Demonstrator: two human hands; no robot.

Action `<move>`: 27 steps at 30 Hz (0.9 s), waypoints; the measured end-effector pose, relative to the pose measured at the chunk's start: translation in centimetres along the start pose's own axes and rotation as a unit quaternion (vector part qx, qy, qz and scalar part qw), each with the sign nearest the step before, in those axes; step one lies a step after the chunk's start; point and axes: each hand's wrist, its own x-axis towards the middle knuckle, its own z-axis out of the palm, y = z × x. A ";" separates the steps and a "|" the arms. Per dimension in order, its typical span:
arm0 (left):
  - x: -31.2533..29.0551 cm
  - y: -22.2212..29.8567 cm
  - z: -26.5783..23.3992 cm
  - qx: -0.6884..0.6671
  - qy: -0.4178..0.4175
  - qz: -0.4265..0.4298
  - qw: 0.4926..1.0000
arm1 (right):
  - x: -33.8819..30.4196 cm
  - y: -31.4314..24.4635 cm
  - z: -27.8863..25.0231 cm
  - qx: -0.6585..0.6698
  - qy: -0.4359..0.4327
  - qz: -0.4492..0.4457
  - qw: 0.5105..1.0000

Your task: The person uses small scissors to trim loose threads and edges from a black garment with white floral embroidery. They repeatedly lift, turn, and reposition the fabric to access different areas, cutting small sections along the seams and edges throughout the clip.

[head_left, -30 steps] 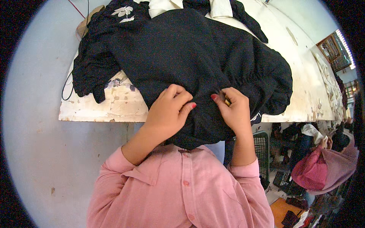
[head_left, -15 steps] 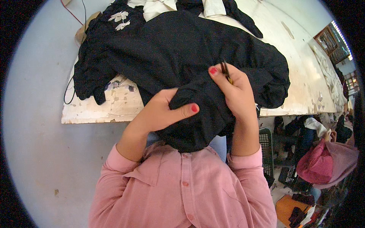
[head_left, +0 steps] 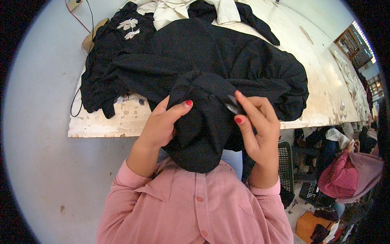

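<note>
A black garment (head_left: 195, 44) lies over the table's near edge, with part of it hanging down against my lap. My left hand (head_left: 160, 126) is closed on a gathered fold of this cloth, its thumb on top. My right hand (head_left: 260, 126) pinches small thread snips (head_left: 232, 105), whose blurred metal blades point toward the raised fold; the palm hides the rest. A round black button (head_left: 211, 97) shows on the fold between my hands. White flower shapes (head_left: 129, 26) decorate the garment's far left part.
White cloth pieces (head_left: 170, 12) lie at the back of the worn white table (head_left: 101, 126). A thin dark cable (head_left: 74, 101) hangs by its left edge. At right are a dark plastic crate (head_left: 285, 166), a co-worker in a pink top (head_left: 337, 179) and an orange box (head_left: 308, 227).
My right hand has moved down and turned, bringing the snips' blades beside the fold. My left hand has shifted slightly left, and the cloth between the hands is raised with its button showing.
</note>
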 end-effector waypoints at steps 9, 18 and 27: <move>-0.3 -0.7 -0.4 -0.008 -0.032 0.014 0.999 | 0.2 -0.8 0.8 -0.029 -0.003 -0.045 0.999; -0.1 -0.8 -0.4 -0.040 0.008 -0.001 0.999 | 0.3 0.4 0.9 -0.045 0.085 -0.049 0.994; 0.7 -0.5 -1.8 -0.121 0.004 -0.019 0.992 | -2.3 3.3 0.6 0.153 0.153 0.171 0.961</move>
